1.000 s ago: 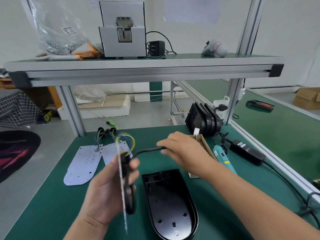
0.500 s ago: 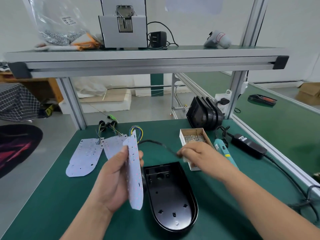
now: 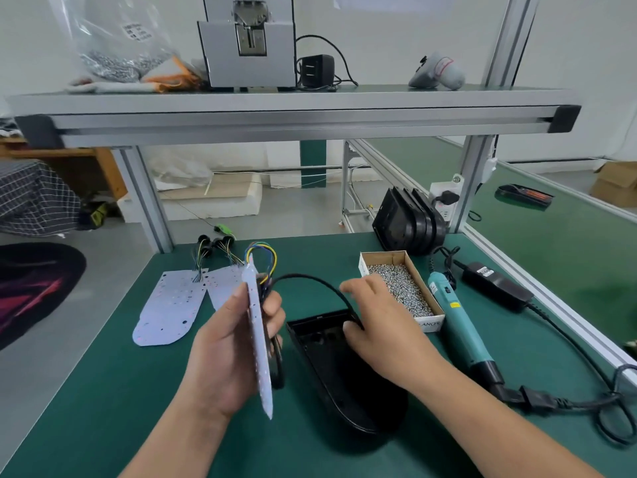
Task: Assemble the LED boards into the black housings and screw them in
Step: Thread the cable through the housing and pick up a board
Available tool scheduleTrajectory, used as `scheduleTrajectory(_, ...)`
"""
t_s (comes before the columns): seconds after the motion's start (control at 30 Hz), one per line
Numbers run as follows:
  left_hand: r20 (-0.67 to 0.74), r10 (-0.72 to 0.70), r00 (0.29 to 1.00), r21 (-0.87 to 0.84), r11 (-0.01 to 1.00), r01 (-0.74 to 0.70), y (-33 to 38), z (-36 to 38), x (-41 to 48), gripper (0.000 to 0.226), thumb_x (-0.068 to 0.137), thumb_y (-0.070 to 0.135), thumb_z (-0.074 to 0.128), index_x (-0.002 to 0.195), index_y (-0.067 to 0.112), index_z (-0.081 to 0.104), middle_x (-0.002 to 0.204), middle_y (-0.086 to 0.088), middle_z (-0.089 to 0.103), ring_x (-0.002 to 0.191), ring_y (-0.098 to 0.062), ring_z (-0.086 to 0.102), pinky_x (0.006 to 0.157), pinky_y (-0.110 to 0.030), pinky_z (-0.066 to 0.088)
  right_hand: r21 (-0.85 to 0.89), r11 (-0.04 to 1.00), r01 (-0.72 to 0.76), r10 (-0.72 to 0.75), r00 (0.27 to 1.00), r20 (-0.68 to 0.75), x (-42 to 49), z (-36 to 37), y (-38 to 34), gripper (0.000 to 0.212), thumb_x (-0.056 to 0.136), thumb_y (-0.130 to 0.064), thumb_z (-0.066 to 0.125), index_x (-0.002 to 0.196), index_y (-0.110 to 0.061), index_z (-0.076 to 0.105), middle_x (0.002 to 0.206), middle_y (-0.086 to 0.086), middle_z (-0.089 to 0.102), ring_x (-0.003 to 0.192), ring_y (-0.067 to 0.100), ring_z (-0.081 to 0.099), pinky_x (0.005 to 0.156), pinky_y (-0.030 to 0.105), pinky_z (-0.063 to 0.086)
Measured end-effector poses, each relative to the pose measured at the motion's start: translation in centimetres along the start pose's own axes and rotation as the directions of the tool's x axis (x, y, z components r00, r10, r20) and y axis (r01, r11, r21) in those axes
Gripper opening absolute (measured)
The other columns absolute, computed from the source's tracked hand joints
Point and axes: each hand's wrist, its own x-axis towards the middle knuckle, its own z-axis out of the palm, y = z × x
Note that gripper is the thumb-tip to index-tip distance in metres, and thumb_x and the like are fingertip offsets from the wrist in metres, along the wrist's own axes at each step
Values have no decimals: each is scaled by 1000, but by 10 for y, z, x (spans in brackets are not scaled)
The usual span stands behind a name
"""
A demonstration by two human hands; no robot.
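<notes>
Holding the LED board (image 3: 258,339) upright and edge-on, my left hand (image 3: 227,353) grips it with thumb and curled fingers, just left of the black housing (image 3: 331,367) on the table (image 3: 103,391). My right hand (image 3: 382,329) sits at the housing's far rim, where the black cable (image 3: 310,279) runs under it; I cannot tell whether it pinches the cable.
</notes>
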Motion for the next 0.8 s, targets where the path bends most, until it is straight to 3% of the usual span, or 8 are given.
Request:
scheduleTrajectory(0.13,-8,-33,999,2,999,33,0,-1,1,27,108,41,42,104,19,58,82,2,50,54,-10,48,44,-20,44,-51,996,-69,72,995,69,8,-3,7,6,95,-22,60,99,-18,57,97,-1,59,85,28,59,73,40,47)
scheduleTrajectory(0.23,-35,-29,999,10,1000,29,-5,0,2,26,105,39,50,115,21,64,91,0,59,66,-14,55,48,-25,49,167,975,-144,127,986,107,11,-2,17,11,94,-24,69,88,-20,61,78,-3,66,73,18,61,67,36,52)
scheduleTrajectory(0.33,-143,-35,989,43,998,41,-10,1,5,30,94,40,63,112,17,70,96,-6,61,75,-18,60,54,-26,54,654,717,-239,200,970,135,16,-9,21,19,97,-18,75,89,-12,59,66,0,65,54,17,58,49,28,48)
scheduleTrajectory(0.4,-205,-33,978,74,996,49,-15,1,6,32,89,39,66,107,13,74,96,-8,60,76,-18,60,60,-27,56,790,580,-198,197,975,100,21,-10,17,17,99,-9,72,92,-6,56,72,7,70,60,24,67,52,32,56)
scheduleTrajectory(0.47,-206,-21,978,135,990,50,-19,2,6,29,91,39,67,95,13,77,89,-7,66,72,-19,64,62,-31,57,823,553,-129,176,984,36,23,-4,9,16,99,-1,69,94,-6,55,76,11,70,67,29,73,60,34,60)
scheduleTrajectory(0.53,-218,7,976,183,982,34,-20,1,5,30,89,40,70,93,12,81,90,-9,74,75,-23,71,64,-35,61,808,585,-63,141,990,-25,22,7,2,20,97,2,69,93,-12,56,80,9,73,74,29,76,66,34,60)
scheduleTrajectory(0.63,-287,47,957,210,978,15,-19,-6,6,35,85,40,73,101,9,80,99,-11,77,83,-24,73,73,-38,62,651,758,39,52,991,-120,18,16,0,22,94,-10,69,89,-27,56,81,1,75,72,19,74,71,32,58)
scheduleTrajectory(0.8,-361,0,932,170,983,66,-23,-14,8,43,102,30,65,123,-6,69,108,-12,76,93,-25,72,94,-48,57,461,882,97,-59,994,-97,13,18,7,15,93,-21,67,91,-29,54,81,-7,72,77,16,69,77,47,57)
